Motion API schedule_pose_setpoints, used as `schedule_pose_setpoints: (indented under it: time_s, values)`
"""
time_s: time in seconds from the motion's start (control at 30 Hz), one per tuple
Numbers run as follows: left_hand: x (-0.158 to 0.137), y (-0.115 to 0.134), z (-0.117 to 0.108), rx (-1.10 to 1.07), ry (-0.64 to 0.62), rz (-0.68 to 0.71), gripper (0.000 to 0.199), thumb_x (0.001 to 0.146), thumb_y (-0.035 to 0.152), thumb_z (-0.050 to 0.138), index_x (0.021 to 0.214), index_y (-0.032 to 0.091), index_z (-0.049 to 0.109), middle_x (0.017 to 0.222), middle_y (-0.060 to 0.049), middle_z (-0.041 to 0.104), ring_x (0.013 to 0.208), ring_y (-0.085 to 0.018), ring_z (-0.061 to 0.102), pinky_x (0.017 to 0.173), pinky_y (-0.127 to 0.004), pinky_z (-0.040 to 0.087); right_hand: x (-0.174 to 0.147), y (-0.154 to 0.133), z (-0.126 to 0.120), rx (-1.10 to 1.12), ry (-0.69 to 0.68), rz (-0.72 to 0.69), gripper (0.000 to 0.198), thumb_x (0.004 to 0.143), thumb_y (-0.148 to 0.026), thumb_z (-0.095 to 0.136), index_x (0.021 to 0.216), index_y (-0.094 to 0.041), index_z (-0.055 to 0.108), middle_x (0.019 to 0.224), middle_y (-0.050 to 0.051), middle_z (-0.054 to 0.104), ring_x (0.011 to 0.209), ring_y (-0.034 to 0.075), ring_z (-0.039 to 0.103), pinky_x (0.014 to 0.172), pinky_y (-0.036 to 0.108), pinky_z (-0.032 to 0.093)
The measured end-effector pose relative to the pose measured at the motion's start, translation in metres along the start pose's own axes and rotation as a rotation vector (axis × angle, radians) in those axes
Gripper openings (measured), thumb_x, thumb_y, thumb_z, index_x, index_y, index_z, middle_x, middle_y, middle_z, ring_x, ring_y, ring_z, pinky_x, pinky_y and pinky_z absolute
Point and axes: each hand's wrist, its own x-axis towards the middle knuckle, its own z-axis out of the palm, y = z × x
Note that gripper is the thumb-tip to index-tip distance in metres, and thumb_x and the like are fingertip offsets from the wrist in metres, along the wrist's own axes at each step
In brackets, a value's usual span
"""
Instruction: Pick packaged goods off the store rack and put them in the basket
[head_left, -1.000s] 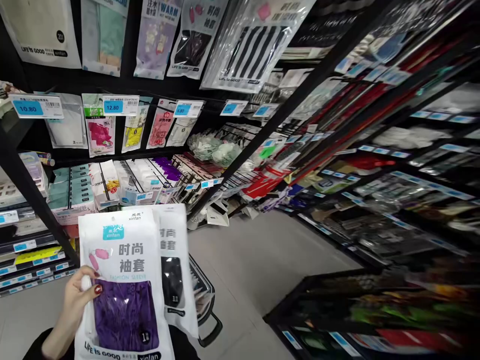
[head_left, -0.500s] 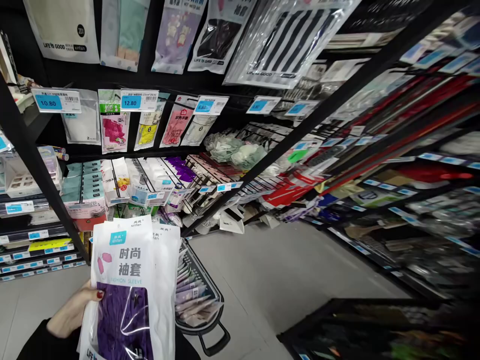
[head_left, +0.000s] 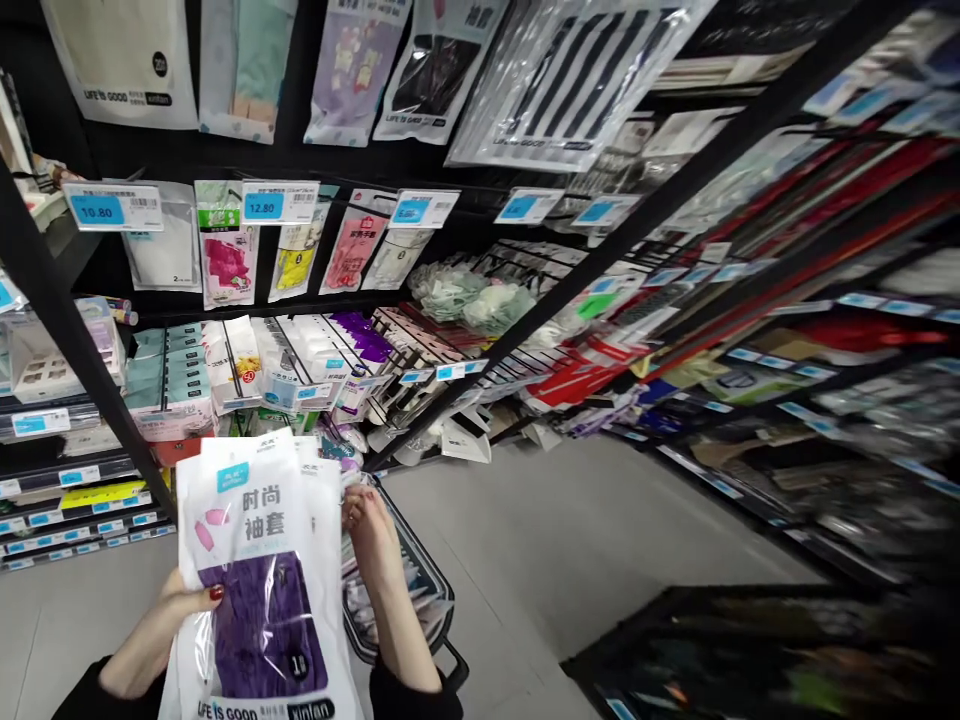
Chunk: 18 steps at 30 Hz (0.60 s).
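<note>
My left hand (head_left: 169, 625) grips a stack of white packets of fashion sleeves (head_left: 251, 530), its thumb lying across the front one. Dark purple fabric shows through that packet's clear window, and more white packets stick out behind it. At the stack's right edge is my right hand (head_left: 373, 525), fingers curled together. What they hold, if anything, is hidden. Below that hand a dark shopping basket (head_left: 442, 570) with several packets in it stands on the floor, partly covered by my right arm and the stack.
Ahead, a black shelf unit holds hanging glove and sleeve packets (head_left: 442, 70) and boxed goods (head_left: 169, 375). Price tags (head_left: 279, 202) line its edges. A slanting black post (head_left: 540, 305) crosses the shelves. The grey floor (head_left: 517, 520) runs between racks; a dark low stand (head_left: 750, 650) is at lower right.
My right hand has come into view and reached up to the stack's right edge. In my left hand the packets have shifted slightly, with their edges fanned out more.
</note>
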Motion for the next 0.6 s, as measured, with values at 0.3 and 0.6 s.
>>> schedule_pose_setpoints:
  time_s: [0.3, 0.6]
  values:
    - [0.02, 0.009, -0.002, 0.297, 0.309, 0.199, 0.062, 0.044, 0.032, 0.086, 0.099, 0.011, 0.069, 0.097, -0.012, 0.072, 0.102, -0.038, 0.061, 0.099, -0.049, 0.04, -0.063, -0.024, 0.033, -0.379, -0.302, 0.339, 0.047, 0.061, -0.018, 0.069, 0.108, -0.02, 0.063, 0.089, 0.001, 0.066, 0.08, 0.018, 0.056, 0.07, 0.024, 0.042]
    - [0.066, -0.035, 0.021, 0.619, 0.189, 0.146, 0.037, 0.033, 0.047, 0.086, 0.047, 0.019, 0.065, 0.054, -0.009, 0.066, 0.057, -0.032, 0.062, 0.067, -0.044, 0.051, -0.082, 0.023, -0.036, -0.133, -0.005, 0.301, 0.052, 0.07, -0.048, 0.067, 0.112, -0.018, 0.067, 0.099, 0.01, 0.067, 0.095, 0.03, 0.059, 0.085, 0.037, 0.046]
